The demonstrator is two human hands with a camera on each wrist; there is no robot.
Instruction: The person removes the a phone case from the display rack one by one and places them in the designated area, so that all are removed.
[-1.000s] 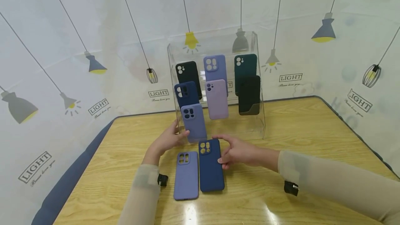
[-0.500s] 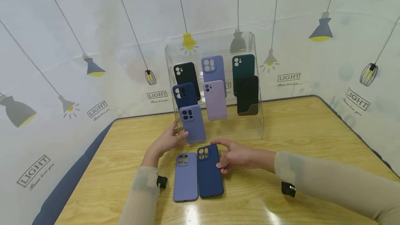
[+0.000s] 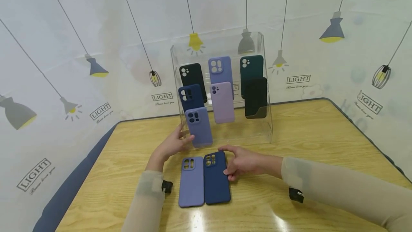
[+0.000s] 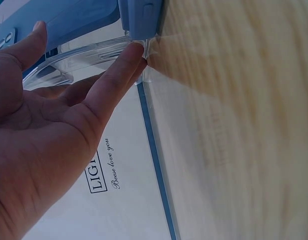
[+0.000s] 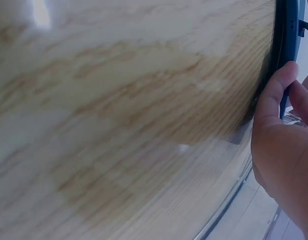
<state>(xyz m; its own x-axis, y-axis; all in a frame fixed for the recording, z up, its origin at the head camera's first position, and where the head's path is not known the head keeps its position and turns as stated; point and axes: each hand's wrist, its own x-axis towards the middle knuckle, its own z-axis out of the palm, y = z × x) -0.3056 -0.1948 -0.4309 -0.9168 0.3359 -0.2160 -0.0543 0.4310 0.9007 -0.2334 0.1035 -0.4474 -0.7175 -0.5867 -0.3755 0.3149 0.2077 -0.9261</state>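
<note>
A navy phone case point(image 3: 217, 185) lies on the wooden table, beside a lavender phone case point(image 3: 191, 185) to its left. My right hand point(image 3: 242, 162) holds the navy case at its right edge, thumb on the side and index finger at the top corner. That edge shows as a dark blue strip point(image 5: 291, 30) at the thumb in the right wrist view. My left hand point(image 3: 173, 142) is at the lower left side of a clear acrylic stand point(image 3: 248, 133). Its fingers point(image 4: 116, 80) reach straight to the stand's edge, near a front lavender case point(image 3: 200, 128).
The stand also bears a navy case point(image 3: 192, 97), a pale purple case point(image 3: 222, 103), a black case point(image 3: 255, 97), a dark green case point(image 3: 251, 68) and others. A patterned curtain point(image 3: 128, 28) hangs behind the table point(image 3: 305, 128).
My right hand has brought the navy case a little toward me, against the lavender case on the table. The left hand stays at the stand.
</note>
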